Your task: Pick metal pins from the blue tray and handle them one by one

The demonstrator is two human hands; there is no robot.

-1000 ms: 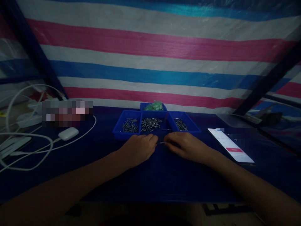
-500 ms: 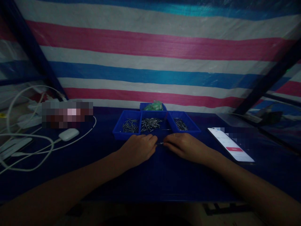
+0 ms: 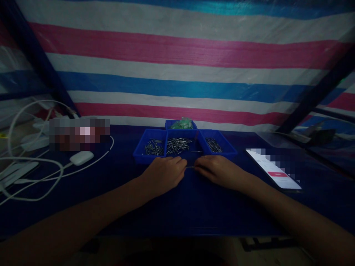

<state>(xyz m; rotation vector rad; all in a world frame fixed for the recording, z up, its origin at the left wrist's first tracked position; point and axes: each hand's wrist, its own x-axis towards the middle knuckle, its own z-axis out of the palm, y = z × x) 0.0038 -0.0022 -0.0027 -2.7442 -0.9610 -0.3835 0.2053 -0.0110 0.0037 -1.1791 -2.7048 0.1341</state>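
Note:
My left hand [image 3: 165, 172] and my right hand [image 3: 220, 170] face each other over the blue table, fingers closed in pinches. Between their fingertips spans a thin metal pin [image 3: 190, 167], its ends hidden in the fingers. Just beyond my left hand stands a blue bin [image 3: 141, 149] of small metal pins. A middle blue bin [image 3: 191, 137] holds a heap of similar pins, and a right blue bin [image 3: 229, 147] holds more. One loose pin [image 3: 196, 151] lies apart from the heap, near my right fingers.
Behind these, another blue bin [image 3: 168, 125] holds a green plastic bag [image 3: 183, 123]. A lit phone [image 3: 277, 173] lies at right. White cables [image 3: 59, 177] and a white charger-like case [image 3: 81, 158] spread over the left side. A striped sheet [image 3: 177, 55] hangs behind the table.
Both hands keep their pinches, with the gap between the fingertips very slightly wider. The pin between them now looks thinner. The view has shifted slightly.

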